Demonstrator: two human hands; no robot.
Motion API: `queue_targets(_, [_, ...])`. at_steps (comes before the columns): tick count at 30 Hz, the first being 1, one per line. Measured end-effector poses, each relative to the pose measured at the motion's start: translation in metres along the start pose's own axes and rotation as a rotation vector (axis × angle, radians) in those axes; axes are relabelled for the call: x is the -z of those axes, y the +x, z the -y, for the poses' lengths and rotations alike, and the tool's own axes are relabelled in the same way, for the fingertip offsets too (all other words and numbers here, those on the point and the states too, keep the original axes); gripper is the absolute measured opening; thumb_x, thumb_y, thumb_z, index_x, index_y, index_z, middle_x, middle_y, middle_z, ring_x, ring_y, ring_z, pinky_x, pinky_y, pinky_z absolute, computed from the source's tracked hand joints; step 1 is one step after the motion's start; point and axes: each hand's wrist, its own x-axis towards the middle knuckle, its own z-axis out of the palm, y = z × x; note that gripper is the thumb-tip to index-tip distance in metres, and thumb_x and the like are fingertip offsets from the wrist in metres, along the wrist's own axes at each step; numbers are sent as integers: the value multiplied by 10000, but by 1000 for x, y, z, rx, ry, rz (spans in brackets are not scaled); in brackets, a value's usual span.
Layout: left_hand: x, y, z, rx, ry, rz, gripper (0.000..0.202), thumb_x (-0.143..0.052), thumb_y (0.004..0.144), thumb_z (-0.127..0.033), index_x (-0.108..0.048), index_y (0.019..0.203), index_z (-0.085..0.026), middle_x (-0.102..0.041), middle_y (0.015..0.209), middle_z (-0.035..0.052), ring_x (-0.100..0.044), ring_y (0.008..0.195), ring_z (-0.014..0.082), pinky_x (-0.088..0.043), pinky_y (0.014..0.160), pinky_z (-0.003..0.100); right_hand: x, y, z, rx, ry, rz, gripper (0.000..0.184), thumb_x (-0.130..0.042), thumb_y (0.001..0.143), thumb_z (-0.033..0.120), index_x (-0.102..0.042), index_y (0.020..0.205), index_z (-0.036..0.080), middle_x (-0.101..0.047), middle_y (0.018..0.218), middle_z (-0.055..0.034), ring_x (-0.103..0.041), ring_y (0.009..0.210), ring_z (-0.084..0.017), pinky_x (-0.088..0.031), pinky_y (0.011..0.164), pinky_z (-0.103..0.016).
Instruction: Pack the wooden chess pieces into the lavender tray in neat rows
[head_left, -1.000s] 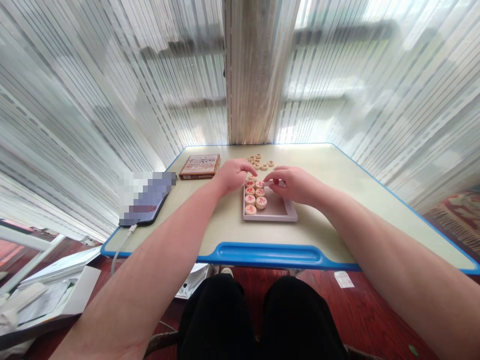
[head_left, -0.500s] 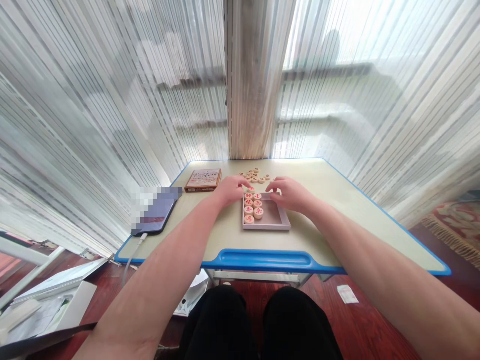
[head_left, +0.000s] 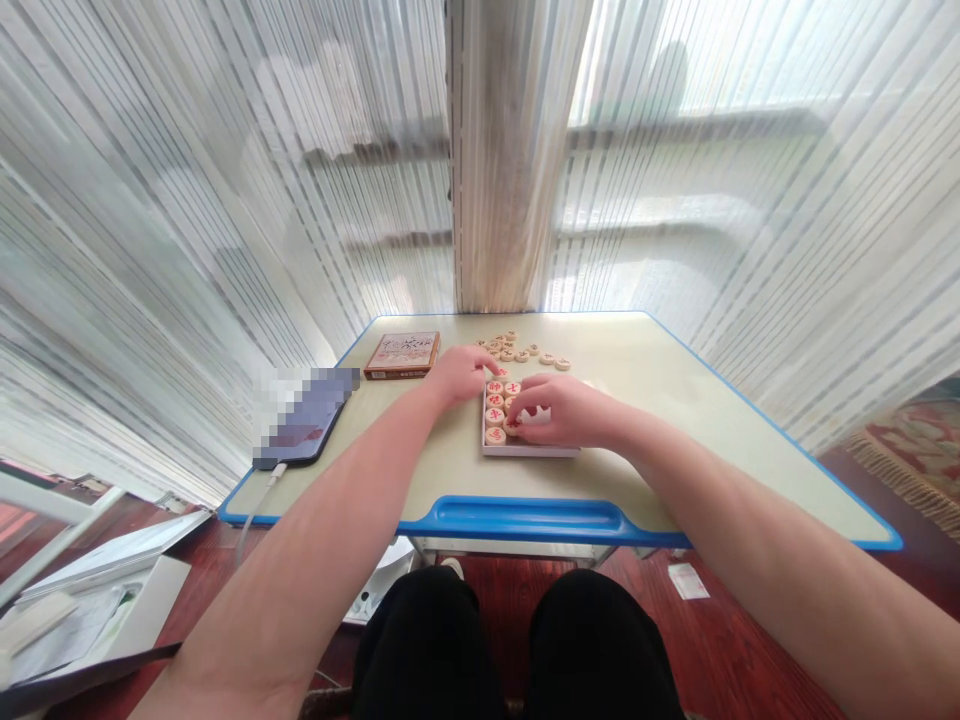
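Note:
A shallow pale box (head_left: 531, 452) holds round wooden Chinese chess pieces with red characters. They stand in two columns along its left side, such as this piece (head_left: 495, 436). My right hand (head_left: 556, 408) reaches over the box from the right, its bent fingertips on a chess piece (head_left: 511, 427) in the second column and covering part of it. My left hand (head_left: 461, 374) is at the box's far left corner. Its index finger stretches to a red-marked chess piece (head_left: 503, 372) just behind the box, while its other fingers are partly hidden.
Several loose chess pieces (head_left: 508, 355) lie beyond the box, two of them off to the right. A flat printed box (head_left: 402, 355) and a phone (head_left: 307, 415) on a cable lie to the left. The table (head_left: 675, 430) has a blue edge; curtains hang behind it.
My right hand has moved left from the box's right far rim to a piece inside it. My left hand has barely moved. The view has shifted slightly.

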Motion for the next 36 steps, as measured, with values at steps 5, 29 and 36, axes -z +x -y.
queue_targets(5, [1,-2,-3,9,-9,-5,417,-414,649,-75,-759,841,-209,-703,927,20,-618,890,176,-492,866,290,2,1,-1,-38,-8,20,116,-626,734,210,-722,799,200,-616,794,-27,-523,665,-122,-412,647,-252])
queue_targets(29, [36,-16,-12,71,-105,462,653,-690,648,-408,-532,1273,-306,-388,1455,31,-249,1391,258,-239,1128,400,2,2,-3,-51,25,15,111,-641,751,281,-715,798,213,-625,786,-29,-549,746,-156,-418,704,-281])
queue_targets(36, [32,-14,-9,25,-111,440,627,-671,664,-402,-545,1265,-273,-422,1431,44,-292,1369,266,-232,1127,413,0,2,-6,-12,12,-15,111,-648,745,271,-721,808,217,-619,758,-26,-543,753,-162,-424,747,-295])
